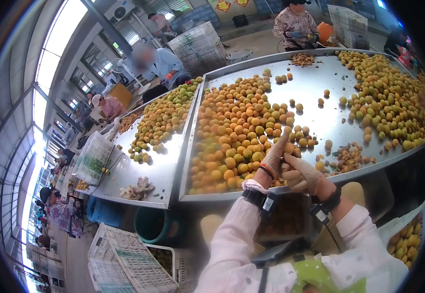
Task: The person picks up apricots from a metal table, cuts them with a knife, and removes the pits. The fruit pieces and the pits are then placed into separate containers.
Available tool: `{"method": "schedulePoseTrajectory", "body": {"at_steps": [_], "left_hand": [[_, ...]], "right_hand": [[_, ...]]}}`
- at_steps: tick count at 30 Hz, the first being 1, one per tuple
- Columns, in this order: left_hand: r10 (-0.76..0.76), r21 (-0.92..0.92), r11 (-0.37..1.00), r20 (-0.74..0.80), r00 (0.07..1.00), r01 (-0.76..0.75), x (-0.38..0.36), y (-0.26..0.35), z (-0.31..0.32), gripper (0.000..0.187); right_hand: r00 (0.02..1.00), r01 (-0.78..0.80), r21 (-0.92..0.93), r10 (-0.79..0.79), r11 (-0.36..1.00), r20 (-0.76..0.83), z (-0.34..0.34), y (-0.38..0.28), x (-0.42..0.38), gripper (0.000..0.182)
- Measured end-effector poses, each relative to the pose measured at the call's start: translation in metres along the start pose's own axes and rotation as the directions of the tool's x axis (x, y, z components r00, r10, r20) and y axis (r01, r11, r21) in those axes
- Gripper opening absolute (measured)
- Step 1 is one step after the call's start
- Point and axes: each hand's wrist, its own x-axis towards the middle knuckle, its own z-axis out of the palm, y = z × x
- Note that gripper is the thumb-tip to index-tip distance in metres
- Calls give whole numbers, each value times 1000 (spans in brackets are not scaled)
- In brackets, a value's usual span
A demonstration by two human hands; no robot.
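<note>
My left hand (274, 158) is over the near edge of the metal table, a finger stretched out toward the fruit. Against its palm side is my right hand (304, 175), its fingers curled in. Both hands seem to wear thin pale gloves, and they touch each other. Whatever may lie between them is hidden. Just beyond the hands spreads a large heap of orange-yellow apricots (242, 129). To the right of them is a small pile of split, brownish fruit pieces (351, 158).
The metal table (310, 105) has a raised rim. More apricots (388, 97) are heaped at its right. A second table (161, 188) on the left bears fruit and crumpled gloves (138, 189). White crates (124, 259) and a green bucket (153, 224) stand below. Co-workers (295, 27) stand across.
</note>
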Motion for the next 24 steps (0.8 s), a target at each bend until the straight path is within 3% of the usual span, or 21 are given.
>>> {"method": "schedulePoseTrajectory", "body": {"at_steps": [1,2,3,5,6,7,9,10,11,13,15,16,17,18,19,20,21,22,23,24], "left_hand": [[7,-28,1000,45,999,-6,1,1,-2,61],[38,-36,999,63,997,-36,7,0,-4,63],[31,-41,999,55,998,-29,7,2,-5,63],[130,293,954,-210,969,-65,9,6,0,64],[311,490,850,-169,935,-194,24,-5,-25,69],[247,439,888,-200,948,-138,17,-1,-21,75],[229,337,925,-130,965,-174,26,-7,-32,72],[144,203,971,-90,986,-123,26,-12,-34,72],[133,182,977,-102,986,-113,13,-10,-18,76],[-104,-81,992,-97,990,96,-8,-10,-5,86],[-88,-10,996,-177,980,88,-29,-7,13,94],[-98,-9,995,-172,980,98,-30,-9,4,94],[-56,-66,996,21,998,57,-26,-12,-11,87],[-1,-129,991,210,978,28,-21,-16,-25,79],[-9,-127,991,214,977,37,-19,-21,-36,79],[160,54,985,66,985,-163,-16,-27,-47,74],[346,256,911,-48,937,-323,-15,-32,-51,69],[402,199,907,-152,903,-370,-25,-33,-28,63],[391,196,912,-150,908,-360,-35,-34,-11,63],[505,317,840,-165,847,-440,-44,-36,3,63]], "right_hand": [[1000,-8,3,8,1000,4,-15,-5,7,39],[943,-194,303,92,933,319,-28,-6,15,40],[795,-433,501,54,749,605,-36,-5,19,41],[809,-419,551,20,722,588,-16,-6,13,41],[849,-381,601,9,702,528,-5,-7,7,42],[890,-329,659,-11,676,456,0,-5,1,42],[887,-300,631,-35,715,461,-15,0,10,43],[849,-333,622,-62,709,525,-27,5,20,43],[804,-366,604,-86,708,589,-35,8,25,43],[829,-248,638,-181,729,529,-26,4,20,43],[836,-148,653,-259,742,483,-15,-6,10,43],[876,-64,625,-257,778,409,-7,-15,4,43],[907,17,584,-258,811,332,-5,-24,-1,44],[890,177,350,-302,920,341,-19,-26,6,41],[890,184,355,-309,917,336,-11,-25,0,41],[906,409,104,-417,907,75,-1,-23,-7,37],[817,524,-199,-555,828,-156,12,-22,-13,36],[726,567,-353,-654,744,-212,24,-23,-17,32],[722,567,-351,-654,745,-223,23,-23,-13,32],[645,641,-345,-725,685,-241,20,-25,-10,29]]}}
